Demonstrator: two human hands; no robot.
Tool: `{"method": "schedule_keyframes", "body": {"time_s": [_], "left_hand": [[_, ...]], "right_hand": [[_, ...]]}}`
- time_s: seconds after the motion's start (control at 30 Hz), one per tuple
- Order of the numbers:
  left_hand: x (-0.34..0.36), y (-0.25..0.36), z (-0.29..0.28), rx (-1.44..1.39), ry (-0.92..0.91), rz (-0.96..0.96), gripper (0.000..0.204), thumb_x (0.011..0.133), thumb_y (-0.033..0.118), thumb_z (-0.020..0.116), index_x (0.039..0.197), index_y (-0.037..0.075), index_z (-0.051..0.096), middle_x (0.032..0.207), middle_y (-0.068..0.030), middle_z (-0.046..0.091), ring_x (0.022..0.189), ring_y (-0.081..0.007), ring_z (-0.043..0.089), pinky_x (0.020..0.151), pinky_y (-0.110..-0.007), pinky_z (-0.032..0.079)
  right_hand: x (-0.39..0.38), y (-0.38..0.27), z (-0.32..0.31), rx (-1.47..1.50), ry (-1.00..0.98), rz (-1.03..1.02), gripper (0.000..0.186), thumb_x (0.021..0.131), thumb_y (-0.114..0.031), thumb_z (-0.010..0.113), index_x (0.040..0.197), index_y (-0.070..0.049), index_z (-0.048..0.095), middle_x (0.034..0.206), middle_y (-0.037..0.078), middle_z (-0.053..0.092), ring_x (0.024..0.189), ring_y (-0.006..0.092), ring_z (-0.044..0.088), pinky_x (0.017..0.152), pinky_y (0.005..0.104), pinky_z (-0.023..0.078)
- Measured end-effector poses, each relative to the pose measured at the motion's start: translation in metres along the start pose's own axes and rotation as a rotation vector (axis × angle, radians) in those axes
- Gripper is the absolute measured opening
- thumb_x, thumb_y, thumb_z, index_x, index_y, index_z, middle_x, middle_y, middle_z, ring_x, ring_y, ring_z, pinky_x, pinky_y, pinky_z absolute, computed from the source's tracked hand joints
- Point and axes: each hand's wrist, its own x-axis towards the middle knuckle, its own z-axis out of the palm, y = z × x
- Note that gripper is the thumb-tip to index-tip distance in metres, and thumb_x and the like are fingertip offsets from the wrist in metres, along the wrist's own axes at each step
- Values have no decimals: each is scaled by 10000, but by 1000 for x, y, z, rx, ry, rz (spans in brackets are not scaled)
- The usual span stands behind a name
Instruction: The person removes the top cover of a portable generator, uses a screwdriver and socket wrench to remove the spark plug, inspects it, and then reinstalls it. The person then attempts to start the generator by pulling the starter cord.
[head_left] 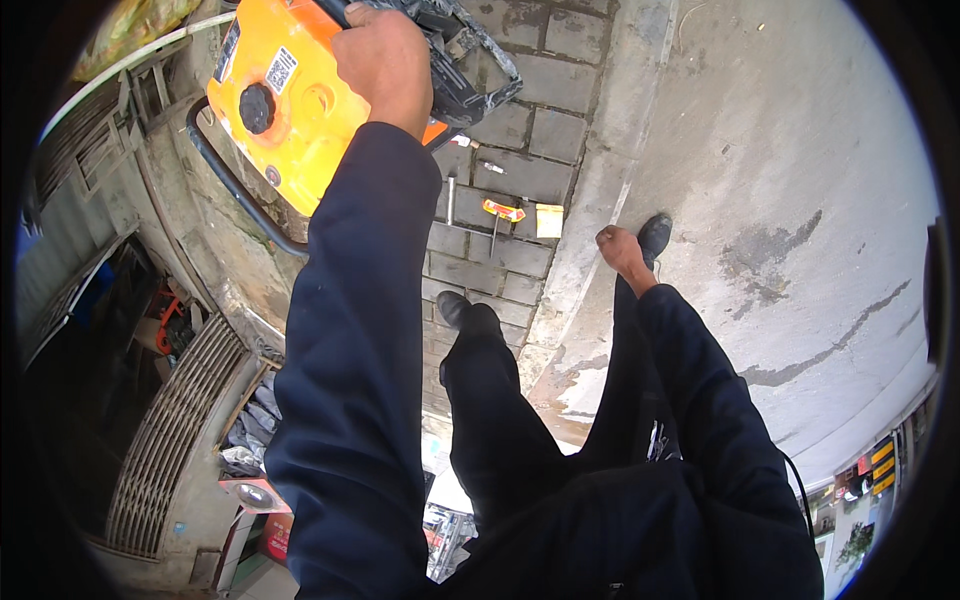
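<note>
My left hand [388, 68] grips the top of an orange-and-black portable engine machine [310, 140] with a round black cap and tubular frame, at upper left. My right hand [620, 255] is curled closed near my right boot; whatever it holds, if anything, is hidden. On the brick paving below the machine lie a metal tube [450, 200], a small white-and-metal spark plug [492, 167], a T-handled tool [503, 210] with an orange grip, and a yellow packet [548, 220].
A weathered wall [200, 230] with metal grilles [165, 440] runs along my left. The brick paving [560, 90] meets a pale kerb [625, 100] and stained concrete [800, 250] on the right. Bagged items [255, 420] sit at lower left.
</note>
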Motion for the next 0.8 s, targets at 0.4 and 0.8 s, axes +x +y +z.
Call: {"method": "schedule_keyframes", "body": {"time_s": [0.4,0.8], "left_hand": [[-25,-3,-9,-175,292,369,532,961,243,504,1361,-105,549,1292,-272,653,1181,-413,632,1022,-432,463],[-103,-373,-67,-240,-801,938,159,916,-29,602,1049,-30,689,866,-133,682,703,-254,643,641,-311,516]], "right_hand": [[38,-69,83,310,-36,-288,282,924,-250,624,1057,-26,732,995,230,742,967,399,716,850,451,553],[98,-136,79,-68,306,-545,245,921,-240,636,985,-20,723,904,237,725,891,424,707,800,502,549]]}}
